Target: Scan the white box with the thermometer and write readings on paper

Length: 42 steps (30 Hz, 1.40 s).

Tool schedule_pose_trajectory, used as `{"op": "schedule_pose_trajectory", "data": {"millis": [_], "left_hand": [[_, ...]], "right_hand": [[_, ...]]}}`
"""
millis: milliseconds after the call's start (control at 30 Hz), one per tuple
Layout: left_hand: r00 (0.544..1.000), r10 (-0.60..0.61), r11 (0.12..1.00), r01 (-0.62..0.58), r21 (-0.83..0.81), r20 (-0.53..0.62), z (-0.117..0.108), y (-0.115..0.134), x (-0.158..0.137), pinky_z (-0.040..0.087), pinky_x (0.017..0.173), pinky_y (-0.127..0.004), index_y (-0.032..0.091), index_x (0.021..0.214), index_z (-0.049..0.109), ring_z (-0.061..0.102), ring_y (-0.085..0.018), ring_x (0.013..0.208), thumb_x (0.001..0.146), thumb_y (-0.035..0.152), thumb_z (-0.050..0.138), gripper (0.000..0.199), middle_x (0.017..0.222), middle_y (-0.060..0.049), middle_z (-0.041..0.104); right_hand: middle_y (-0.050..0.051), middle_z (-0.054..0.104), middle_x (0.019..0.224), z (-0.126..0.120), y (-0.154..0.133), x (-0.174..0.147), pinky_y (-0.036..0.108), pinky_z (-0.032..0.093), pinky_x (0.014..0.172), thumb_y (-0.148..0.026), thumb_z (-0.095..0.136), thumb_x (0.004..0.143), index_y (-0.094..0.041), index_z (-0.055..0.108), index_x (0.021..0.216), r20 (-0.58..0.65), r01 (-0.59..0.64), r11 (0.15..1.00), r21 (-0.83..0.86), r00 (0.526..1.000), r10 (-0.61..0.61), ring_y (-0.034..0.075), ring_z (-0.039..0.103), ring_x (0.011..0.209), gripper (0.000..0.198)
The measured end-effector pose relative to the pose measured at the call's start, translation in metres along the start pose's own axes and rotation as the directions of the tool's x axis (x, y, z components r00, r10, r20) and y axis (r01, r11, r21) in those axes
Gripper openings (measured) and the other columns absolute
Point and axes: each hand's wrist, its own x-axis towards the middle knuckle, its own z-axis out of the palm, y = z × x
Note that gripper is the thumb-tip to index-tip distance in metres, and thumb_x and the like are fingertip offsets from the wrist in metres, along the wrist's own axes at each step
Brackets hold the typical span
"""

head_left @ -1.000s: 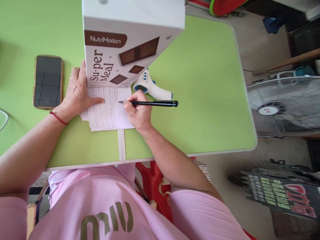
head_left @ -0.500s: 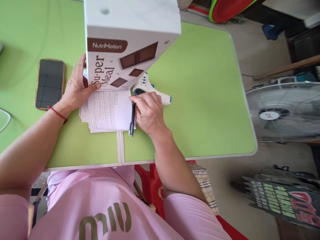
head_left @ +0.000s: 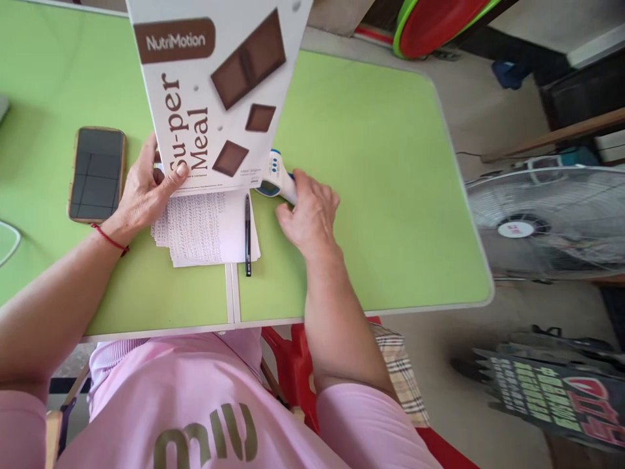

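White carton, a tall box [head_left: 208,124] printed with chocolate pieces, over the upper part of the handwritten sheets [head_left: 195,234] on a green table [head_left: 385,195]; pinched at its lower left edge by the left hand [head_left: 144,195], thumb on the front, fingers behind, apparently to steady it. One white-and-blue handheld thermometer [head_left: 276,176], just right of the box; right hand [head_left: 312,212] half curled over its handle, which is hidden there, so firmness of grip cannot be told. One black pen [head_left: 247,234], laid along the sheets' right margin, presumably to free the right hand. One phone [head_left: 97,172], dark-screened, left. Lettering: "NutriMotion", "Su-per Meal"; the box's fine print and handwriting too small to read.
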Motion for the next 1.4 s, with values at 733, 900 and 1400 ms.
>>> {"op": "schedule_pose_trajectory", "data": {"millis": [733, 900, 1400], "left_hand": [[1.000, -0.012, 0.992, 0.010, 0.129, 0.014, 0.003, 0.001, 0.001, 0.047, 0.106, -0.055, 0.023, 0.133, 0.062, 0.060, -0.038, 0.120, 0.089, 0.083, 0.054, 0.076, 0.115, -0.014, 0.065], [1.000, -0.007, 0.991, 0.005, 0.136, 0.010, 0.003, -0.001, 0.000, 0.047, 0.105, -0.056, 0.024, 0.130, 0.062, 0.060, -0.038, 0.119, 0.090, 0.083, 0.053, 0.072, 0.120, -0.014, 0.065], [0.999, -0.029, 0.998, 0.027, 0.058, 0.039, -0.005, 0.015, -0.010, 0.055, 0.099, -0.055, 0.026, 0.142, 0.055, 0.065, -0.037, 0.116, 0.090, 0.074, 0.064, 0.072, 0.128, -0.013, 0.065]], "right_hand": [[-0.003, 0.062, 0.068, -0.022, -0.087, -0.040, 0.031, 0.051, 0.053, -0.056, 0.074, 0.075, -0.024, 0.062, 0.081, 0.297, -0.277, 0.164, 0.947, 0.949, -0.108, 0.012, 0.055, 0.056, 0.035], [-0.002, 0.063, 0.071, -0.024, -0.086, -0.037, 0.031, 0.052, 0.055, -0.057, 0.078, 0.075, -0.024, 0.062, 0.081, 0.296, -0.275, 0.150, 0.950, 0.945, -0.142, 0.013, 0.056, 0.060, 0.037], [0.000, 0.070, 0.075, -0.040, -0.088, -0.043, 0.034, 0.056, 0.059, -0.051, 0.087, 0.067, -0.023, 0.064, 0.080, 0.367, -0.331, 0.188, 0.924, 0.907, -0.206, 0.015, 0.064, 0.062, 0.039]]}}
